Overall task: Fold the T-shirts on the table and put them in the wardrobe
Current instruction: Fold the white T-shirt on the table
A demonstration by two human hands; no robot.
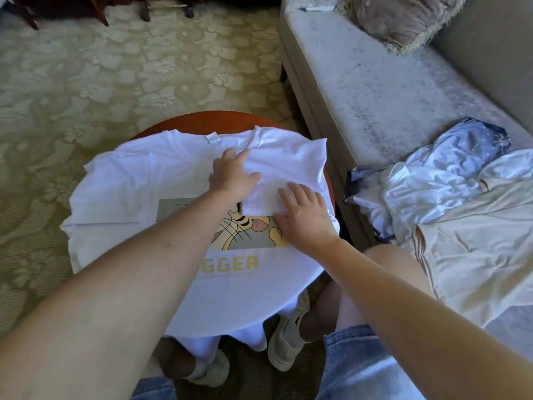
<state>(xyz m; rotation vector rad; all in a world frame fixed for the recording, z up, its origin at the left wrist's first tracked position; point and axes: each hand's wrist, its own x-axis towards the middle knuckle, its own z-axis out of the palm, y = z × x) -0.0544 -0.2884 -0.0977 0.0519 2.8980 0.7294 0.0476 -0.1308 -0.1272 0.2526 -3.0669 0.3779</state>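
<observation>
A white T-shirt [138, 180] with a cartoon tiger print lies spread face up over a small round wooden table [219, 118]. Its right sleeve is folded inward onto the chest. My left hand [232, 176] lies flat on that folded sleeve near the collar, fingers straight. My right hand [305, 216] presses flat on the sleeve's lower edge, just right of the print. The shirt's hem hangs over the near edge of the table.
A grey sofa [375, 90] stands to the right with a heap of light blue and beige clothes [450, 192] and a cushion [403, 18]. Patterned carpet [115, 67] surrounds the table. My knees and shoes are under the near edge. Dark furniture legs stand at the far left.
</observation>
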